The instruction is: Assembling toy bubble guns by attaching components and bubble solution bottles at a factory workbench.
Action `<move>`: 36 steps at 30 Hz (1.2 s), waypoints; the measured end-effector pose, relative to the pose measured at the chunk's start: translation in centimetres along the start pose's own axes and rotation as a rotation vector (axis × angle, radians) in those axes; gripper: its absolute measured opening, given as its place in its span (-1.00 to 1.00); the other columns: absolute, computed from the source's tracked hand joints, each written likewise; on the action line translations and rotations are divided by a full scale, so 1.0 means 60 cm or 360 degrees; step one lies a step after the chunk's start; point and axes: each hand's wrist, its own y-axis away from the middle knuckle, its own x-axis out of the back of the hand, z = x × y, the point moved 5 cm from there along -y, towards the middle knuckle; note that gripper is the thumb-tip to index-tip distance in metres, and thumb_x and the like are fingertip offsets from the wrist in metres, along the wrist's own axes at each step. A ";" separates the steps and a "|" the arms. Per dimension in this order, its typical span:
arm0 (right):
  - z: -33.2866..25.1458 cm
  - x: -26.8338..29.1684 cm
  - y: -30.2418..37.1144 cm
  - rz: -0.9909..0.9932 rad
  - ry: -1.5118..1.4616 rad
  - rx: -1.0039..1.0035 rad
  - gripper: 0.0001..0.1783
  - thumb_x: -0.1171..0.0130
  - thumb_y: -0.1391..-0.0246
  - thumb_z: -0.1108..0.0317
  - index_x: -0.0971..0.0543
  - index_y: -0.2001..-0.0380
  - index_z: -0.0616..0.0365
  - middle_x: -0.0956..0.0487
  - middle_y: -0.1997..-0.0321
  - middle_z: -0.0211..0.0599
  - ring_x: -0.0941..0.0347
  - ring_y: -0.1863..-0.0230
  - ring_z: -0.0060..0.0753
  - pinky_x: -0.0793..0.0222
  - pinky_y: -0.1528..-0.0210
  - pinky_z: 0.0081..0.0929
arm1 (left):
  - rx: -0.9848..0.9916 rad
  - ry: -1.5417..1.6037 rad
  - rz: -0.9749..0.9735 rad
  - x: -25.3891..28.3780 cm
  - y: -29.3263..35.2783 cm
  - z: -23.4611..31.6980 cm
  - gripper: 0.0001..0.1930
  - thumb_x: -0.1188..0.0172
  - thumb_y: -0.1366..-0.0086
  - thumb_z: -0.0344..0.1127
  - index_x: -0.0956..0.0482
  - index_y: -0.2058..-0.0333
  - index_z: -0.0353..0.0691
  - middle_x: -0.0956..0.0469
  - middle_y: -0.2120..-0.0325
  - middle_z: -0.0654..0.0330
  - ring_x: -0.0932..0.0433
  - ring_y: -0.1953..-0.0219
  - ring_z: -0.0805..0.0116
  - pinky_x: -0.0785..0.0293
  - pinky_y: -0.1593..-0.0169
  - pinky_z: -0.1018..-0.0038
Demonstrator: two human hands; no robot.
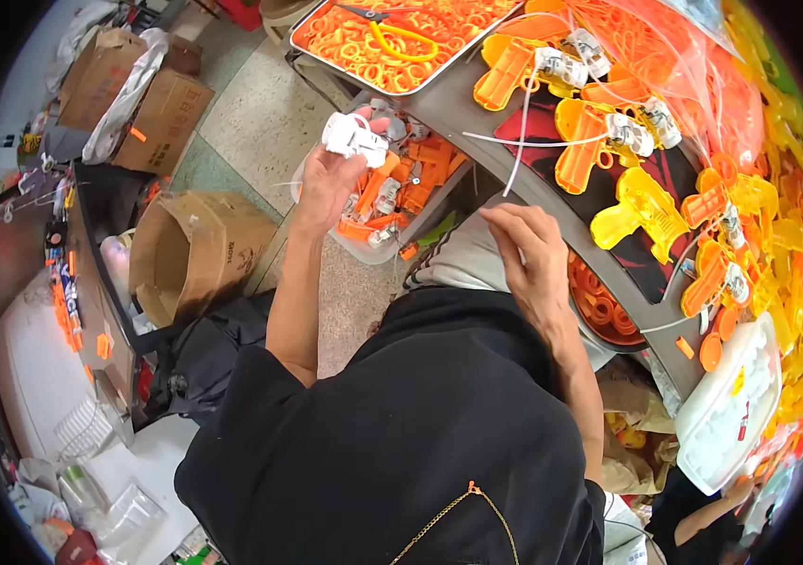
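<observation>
My left hand [331, 188] is raised over the gap left of the table, its fingers closed around a white plastic toy part [354, 138] with a ring-shaped opening. By the table's near edge, my right hand [535, 250] hovers with loosely bent fingers and nothing visible in them. A thin white tube [519, 141] ends just above its fingertips without clear contact. On the table lie orange and yellow toy gun halves [578, 146] fitted with white parts and tubes. A yellow gun shell [641, 215] lies to the right of that hand.
A metal tray [302, 45] of orange rings holds yellow-handled pliers [401, 45]. Below my left hand stands a plastic bin [364, 250] of orange parts. A white tub [736, 414] and piled yellow shells [797, 273] lie right. An open carton [222, 245] stands left. Another person's arm [712, 513] shows lower right.
</observation>
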 end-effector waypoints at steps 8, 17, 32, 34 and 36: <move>-0.003 0.037 -0.039 0.0400 -0.0500 -0.0508 -0.73 -0.25 -0.28 0.37 -0.66 0.01 0.21 -0.66 0.05 -0.16 -0.58 0.10 -0.32 -0.48 0.00 -0.42 | 0.0151 0.0028 -0.0620 -0.155 0.004 0.017 -0.31 -0.34 -0.15 -0.54 -0.35 -0.28 -0.46 -0.55 -0.07 0.03 -0.55 -0.16 0.18 -0.50 -0.24 0.25; 0.040 0.096 0.017 0.0774 -0.1000 -0.0861 -0.74 -0.29 -0.30 0.30 -0.66 0.09 0.29 -0.64 0.27 -0.46 -0.49 0.22 -0.69 -0.42 0.12 -0.63 | -0.0389 -0.0752 -0.1256 -0.334 0.008 0.038 -0.38 -0.45 -0.02 -0.55 -0.55 -0.13 -0.37 -0.56 -0.01 0.06 -0.56 -0.06 0.23 -0.49 -0.13 0.35; 0.071 0.129 0.078 0.0434 -0.2289 -0.1265 -0.73 -0.24 -0.32 0.31 -0.62 0.03 0.25 -0.67 0.16 -0.35 -0.60 0.20 -0.61 -0.54 0.15 -0.61 | -0.1086 -0.1441 -0.1993 -0.464 0.043 0.059 -0.40 -0.33 0.01 -0.51 -0.59 -0.12 -0.19 -0.50 0.05 0.21 -0.50 -0.10 0.15 -0.55 -0.14 0.28; 0.080 0.134 0.083 0.0340 -0.2113 -0.1271 -0.74 -0.24 -0.32 0.32 -0.62 0.03 0.24 -0.66 0.10 -0.32 -0.60 0.15 -0.57 -0.54 0.07 -0.56 | -0.1133 -0.1537 -0.2072 -0.472 0.041 0.061 -0.45 -0.23 -0.10 -0.48 -0.58 -0.14 -0.18 -0.47 0.05 0.19 -0.49 -0.11 0.16 -0.57 -0.15 0.33; 0.090 0.136 0.087 0.0487 -0.1994 -0.1084 -0.76 -0.21 -0.34 0.33 -0.62 0.04 0.25 -0.64 0.05 -0.29 -0.59 0.10 -0.53 -0.52 0.02 -0.52 | -0.1249 -0.1671 -0.2161 -0.479 0.040 0.058 -0.47 -0.27 -0.08 -0.48 -0.60 -0.10 -0.19 -0.48 0.01 0.23 -0.49 -0.12 0.17 -0.56 -0.17 0.32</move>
